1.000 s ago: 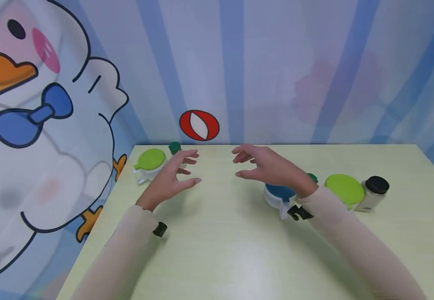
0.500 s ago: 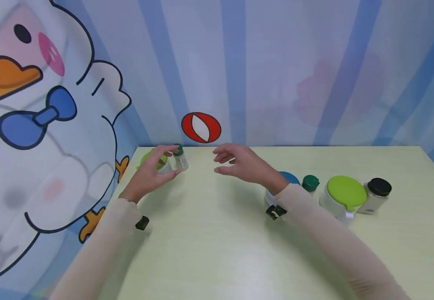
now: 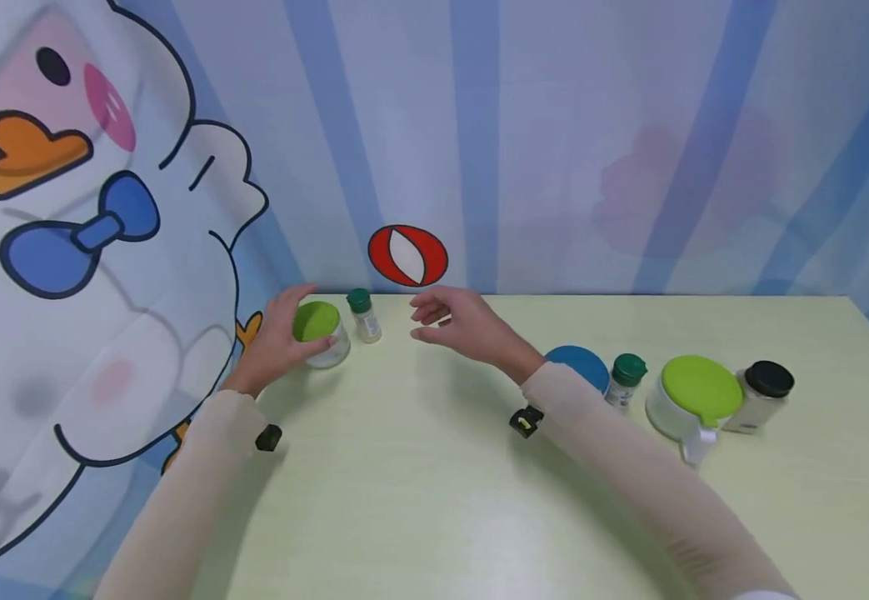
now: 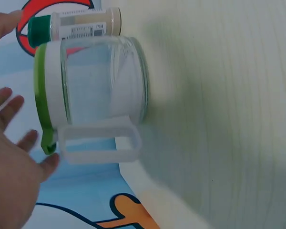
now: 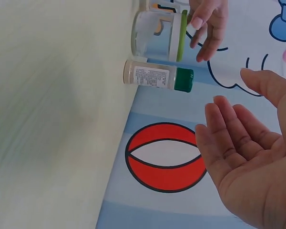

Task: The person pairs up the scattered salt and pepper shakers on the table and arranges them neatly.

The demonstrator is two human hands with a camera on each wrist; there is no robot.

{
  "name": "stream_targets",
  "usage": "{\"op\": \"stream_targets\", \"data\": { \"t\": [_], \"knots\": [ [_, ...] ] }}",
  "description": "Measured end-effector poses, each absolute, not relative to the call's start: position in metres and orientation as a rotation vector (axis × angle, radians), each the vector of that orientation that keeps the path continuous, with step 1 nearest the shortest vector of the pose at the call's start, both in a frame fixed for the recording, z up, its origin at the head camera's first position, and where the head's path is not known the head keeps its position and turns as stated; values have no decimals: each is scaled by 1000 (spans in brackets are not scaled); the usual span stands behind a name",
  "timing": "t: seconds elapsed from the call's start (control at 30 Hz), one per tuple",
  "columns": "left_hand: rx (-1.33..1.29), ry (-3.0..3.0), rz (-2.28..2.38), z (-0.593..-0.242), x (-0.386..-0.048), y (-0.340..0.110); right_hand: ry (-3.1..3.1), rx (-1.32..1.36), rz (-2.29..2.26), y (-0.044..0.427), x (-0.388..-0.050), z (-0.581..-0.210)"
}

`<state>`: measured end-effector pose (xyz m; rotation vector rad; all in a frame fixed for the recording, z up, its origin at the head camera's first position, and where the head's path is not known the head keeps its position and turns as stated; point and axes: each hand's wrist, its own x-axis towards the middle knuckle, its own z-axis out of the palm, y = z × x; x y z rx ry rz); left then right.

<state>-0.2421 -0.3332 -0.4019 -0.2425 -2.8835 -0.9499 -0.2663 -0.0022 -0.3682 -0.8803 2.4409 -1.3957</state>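
Note:
A glass jar [image 3: 335,350] with a lime-green lid stands at the table's back left; its white handle [image 4: 100,157] shows in the left wrist view. My left hand [image 3: 271,343] is beside this jar, fingers and thumb spread about the lid, apparently without gripping it. Just right of the jar is a small spice bottle [image 3: 366,321] with a dark green cap, upright. My right hand [image 3: 464,323] hovers over the table to the right of that bottle. Its fingers are loosely bent and hold nothing, as the right wrist view of the palm [image 5: 252,167] shows.
Right of my right forearm stand a blue-lidded container [image 3: 580,365], a second green-capped bottle [image 3: 625,382], a white-handled jar with a lime-green lid [image 3: 696,396] and a black-capped jar [image 3: 766,387]. A printed curtain [image 3: 554,150] rises behind the table [image 3: 434,500].
My left hand has moved left to the green-lidded jar, uncovering the small spice bottle. My right hand has shifted left too, so the blue-lidded container and green-capped bottle at right show more.

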Motion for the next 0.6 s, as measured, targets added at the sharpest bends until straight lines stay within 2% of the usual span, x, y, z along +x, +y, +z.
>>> {"op": "stream_targets", "data": {
  "t": [0.17,0.43,0.6],
  "knots": [
    [-103,-2965,-1059,-408,-241,-345,2432,-884,-1395,-10,-269,-376],
    [-105,-2988,-1056,-406,-236,-348,2414,-888,-1405,-27,-279,-384],
    [-16,-2990,-1131,-402,-232,-341,2393,-869,-1406,-42,-287,-389]
  ]
}}
